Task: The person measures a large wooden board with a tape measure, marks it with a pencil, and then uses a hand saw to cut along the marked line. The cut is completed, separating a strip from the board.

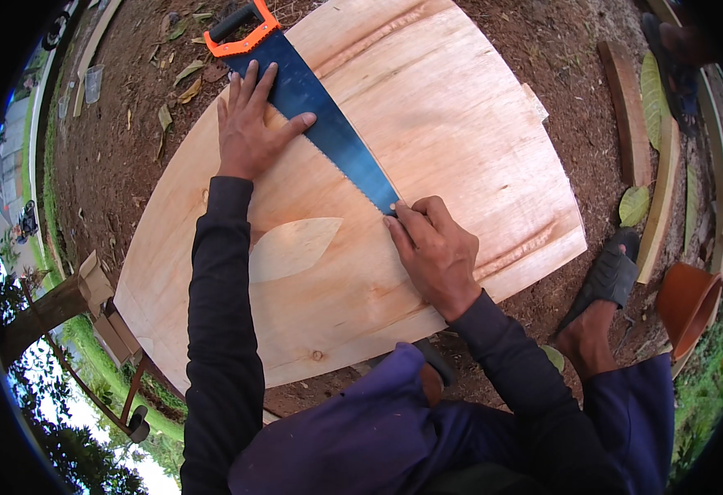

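I see the right hand (440, 257) with fingers bunched at the tip of a blue-bladed steel handsaw (336, 140); what they pinch, I cannot tell. Beneath lies a broad, pale wooden panel (460, 107). Farther forward-left, my left hand (252, 132) spreads, thumb on the blade, orange-and-black handle (262, 37) just beyond.

- I can't see inside the curled right hand (439, 254).
- The handsaw handle (254, 40) runs off my top edge.
- Purple trousers (336, 433) partly hide one sandal (437, 362).
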A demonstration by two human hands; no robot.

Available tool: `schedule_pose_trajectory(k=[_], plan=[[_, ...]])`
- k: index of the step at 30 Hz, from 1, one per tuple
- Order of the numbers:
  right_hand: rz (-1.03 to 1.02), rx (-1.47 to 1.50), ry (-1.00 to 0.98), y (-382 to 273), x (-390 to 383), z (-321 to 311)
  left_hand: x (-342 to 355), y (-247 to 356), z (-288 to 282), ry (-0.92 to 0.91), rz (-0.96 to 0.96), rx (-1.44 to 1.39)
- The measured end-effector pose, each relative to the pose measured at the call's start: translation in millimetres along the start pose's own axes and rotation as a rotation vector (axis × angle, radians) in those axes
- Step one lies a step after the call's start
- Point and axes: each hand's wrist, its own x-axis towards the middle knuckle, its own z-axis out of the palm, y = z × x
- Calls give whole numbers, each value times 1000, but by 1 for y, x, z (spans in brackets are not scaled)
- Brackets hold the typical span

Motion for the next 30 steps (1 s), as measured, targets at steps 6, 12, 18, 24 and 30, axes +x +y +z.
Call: schedule_pose_trajectory(k=[6, 12, 18, 24, 30], plan=[[7, -1, -3, -1, 1, 0, 2, 0, -1, 3, 4, -7], [19, 13, 0, -1, 0, 1, 1, 1, -2, 4, -3, -13], [21, 25, 26, -1, -1, 1, 1, 3, -3, 5, -3, -16], [41, 30, 27, -1, -2, 2, 2, 3, -2, -9, -29, -9], [61, 50, 51, 0, -3, 3, 1, 2, -1, 6, -21, -25]])
